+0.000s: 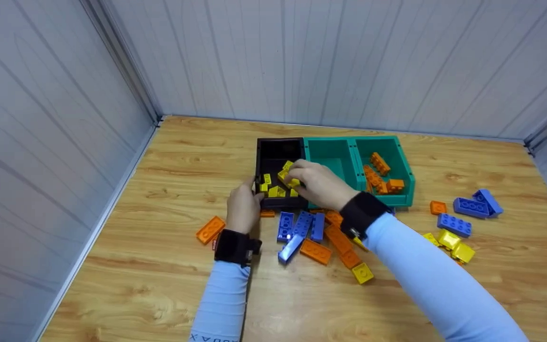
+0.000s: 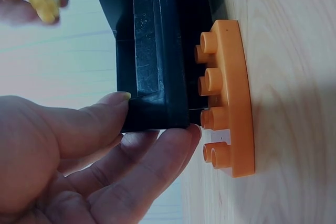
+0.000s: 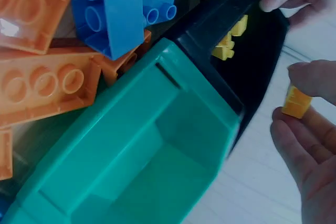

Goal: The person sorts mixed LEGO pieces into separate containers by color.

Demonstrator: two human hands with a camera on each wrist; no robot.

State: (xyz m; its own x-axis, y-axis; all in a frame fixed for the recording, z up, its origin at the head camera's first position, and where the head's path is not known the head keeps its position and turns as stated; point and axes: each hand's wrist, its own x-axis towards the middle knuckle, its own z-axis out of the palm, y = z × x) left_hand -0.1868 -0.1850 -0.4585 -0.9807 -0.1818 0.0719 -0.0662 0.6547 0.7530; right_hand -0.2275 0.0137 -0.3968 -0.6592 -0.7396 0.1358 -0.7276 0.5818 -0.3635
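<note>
My left hand (image 1: 243, 207) grips the front left corner of the black bin (image 1: 280, 203), thumb on the inside and fingers outside in the left wrist view. My right hand (image 1: 323, 185) is over that bin and pinches a small yellow toy brick (image 3: 296, 102) between thumb and fingers. Several yellow bricks (image 1: 273, 191) lie on the bin's floor. An orange brick (image 2: 236, 98) stands on its side close to the bin wall and my left fingers. Joined to the black bin on its right are two green bins (image 1: 409, 190).
Several orange bricks (image 1: 381, 164) lie in the right green bin. In front of the bins are blue bricks (image 1: 285, 227), orange bricks (image 1: 315, 251) and a yellow brick (image 1: 363, 273). More blue bricks (image 1: 454, 224) and yellow bricks (image 1: 449, 239) lie to the right. Pale walls enclose the wooden table (image 1: 150, 275).
</note>
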